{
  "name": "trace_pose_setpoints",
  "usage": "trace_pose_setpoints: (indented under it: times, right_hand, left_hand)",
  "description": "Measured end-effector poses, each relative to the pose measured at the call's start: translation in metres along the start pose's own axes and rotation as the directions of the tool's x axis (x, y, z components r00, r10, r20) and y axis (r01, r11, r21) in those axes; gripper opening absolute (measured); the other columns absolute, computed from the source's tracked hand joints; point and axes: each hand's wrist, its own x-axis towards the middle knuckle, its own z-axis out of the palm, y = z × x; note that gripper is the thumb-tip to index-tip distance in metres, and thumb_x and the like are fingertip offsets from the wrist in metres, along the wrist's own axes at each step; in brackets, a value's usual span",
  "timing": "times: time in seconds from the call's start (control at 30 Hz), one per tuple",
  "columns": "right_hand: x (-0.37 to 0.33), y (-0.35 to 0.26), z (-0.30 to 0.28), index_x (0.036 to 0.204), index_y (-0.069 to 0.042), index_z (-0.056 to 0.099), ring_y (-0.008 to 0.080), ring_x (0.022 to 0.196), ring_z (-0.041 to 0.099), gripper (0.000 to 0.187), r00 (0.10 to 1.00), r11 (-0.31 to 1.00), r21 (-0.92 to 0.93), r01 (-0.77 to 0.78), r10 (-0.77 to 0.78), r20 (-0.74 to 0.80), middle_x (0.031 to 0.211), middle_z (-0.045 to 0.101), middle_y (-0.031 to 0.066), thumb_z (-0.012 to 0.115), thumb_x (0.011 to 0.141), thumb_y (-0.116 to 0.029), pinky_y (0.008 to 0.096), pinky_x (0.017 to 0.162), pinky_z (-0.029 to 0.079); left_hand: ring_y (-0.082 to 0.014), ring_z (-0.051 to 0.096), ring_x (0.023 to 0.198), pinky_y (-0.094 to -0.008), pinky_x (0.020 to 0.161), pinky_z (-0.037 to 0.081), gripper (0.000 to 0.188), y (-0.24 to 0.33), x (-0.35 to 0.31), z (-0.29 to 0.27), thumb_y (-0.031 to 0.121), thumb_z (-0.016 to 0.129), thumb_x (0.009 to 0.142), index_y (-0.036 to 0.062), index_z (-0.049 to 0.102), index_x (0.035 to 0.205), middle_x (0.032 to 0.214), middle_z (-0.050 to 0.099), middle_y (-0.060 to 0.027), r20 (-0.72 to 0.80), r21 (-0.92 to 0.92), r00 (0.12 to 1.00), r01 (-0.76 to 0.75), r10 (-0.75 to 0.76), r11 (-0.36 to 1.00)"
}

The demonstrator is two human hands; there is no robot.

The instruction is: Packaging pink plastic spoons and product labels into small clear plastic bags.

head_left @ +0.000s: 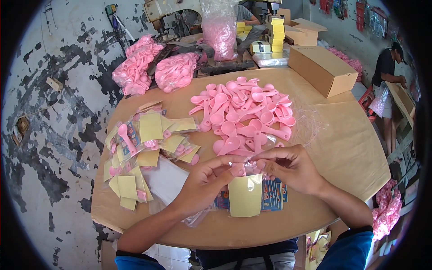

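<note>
Between both hands, at the near middle of the table, hangs a clear plastic bag (245, 193) with a plain yellowish card in it and something pink near its top. My left hand (216, 177) pinches the bag's upper left edge. Fingers of my right hand (288, 167) are closed on its upper right edge. Beneath the bag lies a stack of blue printed cards (273, 194). Just beyond my hands spreads a heap of pink plastic scoops (245, 110). To the left are filled bags (150, 126), each with a yellowish card, some showing a pink scoop.
Empty clear bags (173, 180) lie left of my left wrist. Large bags of pink scoops (175, 72) stand at the table's far left edge. A closed cardboard box (321, 69) sits at the far right. Behind stand yellow stacks (276, 36); a person (389, 76) works at right.
</note>
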Motion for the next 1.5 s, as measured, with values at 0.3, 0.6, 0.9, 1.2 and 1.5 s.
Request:
trace_pose_setpoints:
  times: [0.3,0.6,0.9,1.2,1.5]
  right_hand:
    - [0.001,0.004,-0.008,0.111,-0.005,0.070,0.0080,0.078,0.060,0.025,0.989,0.989,0.012,0.148,-0.148,0.029,0.089,0.069,0.0039,0.062,0.088,0.001,0.0244,0.068,0.048]
    - [0.008,0.003,-0.029,0.106,-0.010,0.074,0.0204,0.074,0.056,0.040,0.829,0.800,-0.262,0.540,-0.453,0.327,0.074,0.065,0.0054,0.065,0.072,0.008,0.0343,0.078,0.045]
    - [0.005,-0.002,-0.027,0.104,-0.015,0.075,0.0227,0.072,0.054,0.044,0.806,0.719,-0.373,0.587,-0.471,0.360,0.068,0.059,0.0044,0.067,0.066,0.006,0.0372,0.079,0.048]
    - [0.007,-0.026,-0.033,0.096,-0.009,0.071,0.0206,0.088,0.061,0.026,0.864,0.734,-0.457,0.503,-0.414,0.286,0.088,0.066,0.0047,0.070,0.071,-0.001,0.0347,0.079,0.050]
    - [0.051,-0.079,0.001,0.101,-0.005,0.062,0.0036,0.066,0.060,0.013,0.839,0.876,-0.479,-0.054,0.299,0.454,0.078,0.066,-0.0014,0.064,0.091,-0.014,0.0212,0.059,0.044]
  left_hand:
    - [-0.0106,0.060,0.099,-0.0262,0.085,0.051,0.029,-0.001,0.000,-0.003,0.012,0.051,0.100,-0.0007,0.057,0.125,0.113,0.063,-0.0071,0.061,-0.013,0.993,-0.105,0.105,0.994]
    - [-0.0084,0.059,0.091,-0.0231,0.078,0.050,0.018,-0.001,0.002,-0.010,0.001,0.049,0.097,-0.0018,0.062,0.108,0.105,0.063,-0.0051,0.156,0.202,0.961,-0.256,0.227,0.945]
    - [-0.0083,0.060,0.088,-0.0231,0.075,0.049,0.009,-0.008,0.000,-0.011,0.001,0.057,0.093,0.0000,0.057,0.102,0.097,0.060,-0.0034,0.196,0.145,0.950,-0.275,0.245,0.950]
    - [-0.0117,0.064,0.091,-0.0217,0.073,0.053,0.023,-0.009,-0.001,-0.010,0.010,0.067,0.090,0.0022,0.052,0.105,0.103,0.059,-0.0040,0.163,0.096,0.975,-0.169,0.152,0.981]
    - [-0.0044,0.051,0.068,-0.0191,0.053,0.039,0.009,0.048,-0.020,-0.058,0.005,0.059,0.093,0.0063,0.051,0.098,0.082,0.052,0.0007,-0.187,0.558,0.528,-0.637,0.828,0.532]
